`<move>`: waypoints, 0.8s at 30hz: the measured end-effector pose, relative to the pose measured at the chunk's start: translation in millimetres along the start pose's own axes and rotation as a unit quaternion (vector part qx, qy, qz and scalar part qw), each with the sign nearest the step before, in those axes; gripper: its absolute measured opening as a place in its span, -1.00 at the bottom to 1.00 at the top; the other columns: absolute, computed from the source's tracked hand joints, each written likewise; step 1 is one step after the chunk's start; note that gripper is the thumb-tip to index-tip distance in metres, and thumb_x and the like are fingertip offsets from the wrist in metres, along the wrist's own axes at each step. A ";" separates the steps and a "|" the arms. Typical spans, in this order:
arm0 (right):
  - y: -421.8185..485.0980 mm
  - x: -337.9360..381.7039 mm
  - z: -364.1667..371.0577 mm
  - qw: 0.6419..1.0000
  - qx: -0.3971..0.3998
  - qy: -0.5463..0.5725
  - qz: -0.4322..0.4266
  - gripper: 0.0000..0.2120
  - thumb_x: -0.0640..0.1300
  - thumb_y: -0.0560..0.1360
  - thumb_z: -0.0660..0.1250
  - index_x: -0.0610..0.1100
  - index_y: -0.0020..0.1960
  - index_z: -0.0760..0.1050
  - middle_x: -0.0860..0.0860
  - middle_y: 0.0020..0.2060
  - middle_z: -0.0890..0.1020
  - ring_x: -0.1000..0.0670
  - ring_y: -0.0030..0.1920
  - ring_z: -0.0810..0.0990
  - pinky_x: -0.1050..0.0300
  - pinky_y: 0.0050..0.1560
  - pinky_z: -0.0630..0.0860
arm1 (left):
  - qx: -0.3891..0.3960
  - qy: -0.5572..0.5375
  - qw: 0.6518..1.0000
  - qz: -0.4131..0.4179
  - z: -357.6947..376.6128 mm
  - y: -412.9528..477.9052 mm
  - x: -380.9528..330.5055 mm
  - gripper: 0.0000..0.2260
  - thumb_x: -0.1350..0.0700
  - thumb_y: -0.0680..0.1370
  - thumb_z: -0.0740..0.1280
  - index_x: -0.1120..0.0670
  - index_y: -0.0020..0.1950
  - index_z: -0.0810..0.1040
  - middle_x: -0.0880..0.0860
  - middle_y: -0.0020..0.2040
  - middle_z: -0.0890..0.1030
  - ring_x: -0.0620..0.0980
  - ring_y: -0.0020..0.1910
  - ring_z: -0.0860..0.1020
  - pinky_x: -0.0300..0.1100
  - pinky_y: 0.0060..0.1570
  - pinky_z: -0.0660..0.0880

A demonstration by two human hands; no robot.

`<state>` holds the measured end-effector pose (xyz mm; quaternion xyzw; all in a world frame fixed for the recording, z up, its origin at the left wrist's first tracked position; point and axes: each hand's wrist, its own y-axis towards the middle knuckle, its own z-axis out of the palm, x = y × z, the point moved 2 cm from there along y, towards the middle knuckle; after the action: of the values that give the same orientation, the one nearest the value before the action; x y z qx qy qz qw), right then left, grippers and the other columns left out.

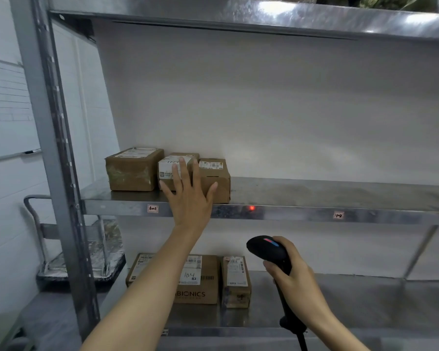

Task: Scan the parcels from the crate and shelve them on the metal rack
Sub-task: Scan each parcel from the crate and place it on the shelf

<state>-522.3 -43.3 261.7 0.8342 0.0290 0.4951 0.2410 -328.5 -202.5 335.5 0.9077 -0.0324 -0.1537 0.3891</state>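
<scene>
- Rack of bright metal fills the view, with a middle shelf and a lower shelf running to the right edge.
- Whiteboard hangs on the wall left of the rack's post, a marker lying on its ledge.
- Trolley with a tubular handle stands behind the post, low at the left.
- Large carton lies at the left end of the lower shelf. It is printed "BIONICS", the first letters hidden by the forearm, and its white label bears a handwritten "A34".
- Narrow parcel with a barcode label lies just beside that carton, on its right.
- Three parcels sit close together at the left end of the middle shelf: a taped brown box, a small white-labelled box with scrawled writing too faint to read, and a brown box nearest the front edge.
- Left hand is raised flat before the two right-hand boxes, fingers straight and spread; actual contact cannot be told.
- Right hand has its fingers curled tight round the grip of a black scanner, held below the middle shelf's front edge.
- Tags on that front edge read "1-1" and "1-2".
- Red dot glows on the edge between them.
</scene>
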 end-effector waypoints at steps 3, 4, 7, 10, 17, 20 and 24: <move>-1.1 6.9 1.6 1.000 0.000 0.004 -0.013 -0.59 -0.20 0.51 0.37 0.27 0.14 0.38 0.16 -0.08 0.61 0.22 -0.17 0.59 0.40 -0.21 0.47 | 0.011 -0.002 1.000 0.007 -8.4 -6.0 3.8 -0.33 -0.30 0.57 -0.15 0.04 0.57 -0.18 0.12 0.58 -0.19 0.13 0.55 -0.19 0.28 0.42 -0.20; -2.2 9.5 2.2 1.000 0.003 0.005 -0.017 -0.58 -0.21 0.51 0.37 0.27 0.14 0.38 0.16 -0.07 0.61 0.22 -0.16 0.58 0.41 -0.21 0.47 | 0.015 -0.004 1.000 0.011 -11.5 -8.7 5.7 -0.33 -0.29 0.57 -0.15 0.04 0.57 -0.18 0.12 0.58 -0.20 0.12 0.55 -0.20 0.27 0.42 -0.21; -6.6 18.9 5.8 0.999 0.012 0.009 -0.032 -0.59 -0.20 0.53 0.35 0.27 0.15 0.35 0.21 -0.04 0.58 0.31 -0.09 0.55 0.49 -0.19 0.43 | 0.023 -0.022 0.999 0.025 -19.7 -20.2 14.9 -0.34 -0.29 0.58 -0.14 0.03 0.58 -0.18 0.11 0.58 -0.18 0.10 0.55 -0.19 0.20 0.44 -0.23; -12.7 25.8 10.6 0.999 0.022 0.019 -0.042 -0.58 -0.20 0.54 0.34 0.27 0.16 0.33 0.24 -0.02 0.55 0.37 -0.03 0.51 0.53 -0.17 0.41 | 0.043 -0.041 0.998 0.031 -25.4 -38.1 31.7 -0.34 -0.31 0.57 -0.14 -0.01 0.57 -0.23 0.09 0.58 -0.22 0.05 0.55 -0.24 0.10 0.44 -0.29; -26.8 38.4 25.8 0.996 0.050 0.044 -0.066 -0.62 -0.21 0.54 0.32 0.15 0.24 0.35 0.20 -0.02 0.56 0.31 -0.08 0.54 0.47 -0.21 0.45 | 0.099 -0.022 0.995 0.007 -46.6 -91.5 77.4 -0.29 -0.36 0.51 -0.20 -0.04 0.56 -0.25 0.04 0.57 -0.27 -0.01 0.54 -0.27 0.02 0.42 -0.35; -33.2 43.9 35.4 0.993 0.069 0.058 -0.075 -0.61 -0.22 0.54 0.32 0.13 0.26 0.35 0.23 -0.03 0.54 0.33 -0.08 0.54 0.49 -0.21 0.44 | 0.111 -0.007 0.994 -0.013 -59.9 -114.0 96.3 -0.28 -0.36 0.50 -0.20 -0.04 0.56 -0.25 0.03 0.57 -0.25 -0.02 0.54 -0.25 0.05 0.44 -0.32; -39.9 51.5 51.5 0.991 0.087 0.062 -0.086 -0.61 -0.20 0.53 0.32 0.11 0.28 0.36 0.22 -0.04 0.55 0.37 -0.03 0.51 0.49 -0.16 0.43 | 0.121 0.021 0.991 -0.051 -75.9 -141.2 125.0 -0.27 -0.38 0.51 -0.19 -0.02 0.57 -0.23 0.05 0.58 -0.23 0.00 0.55 -0.22 0.08 0.45 -0.28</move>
<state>-445.3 -12.5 266.1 0.8142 0.1588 0.5186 0.2069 -195.2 -73.8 251.9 0.9515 0.0039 -0.1494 0.2690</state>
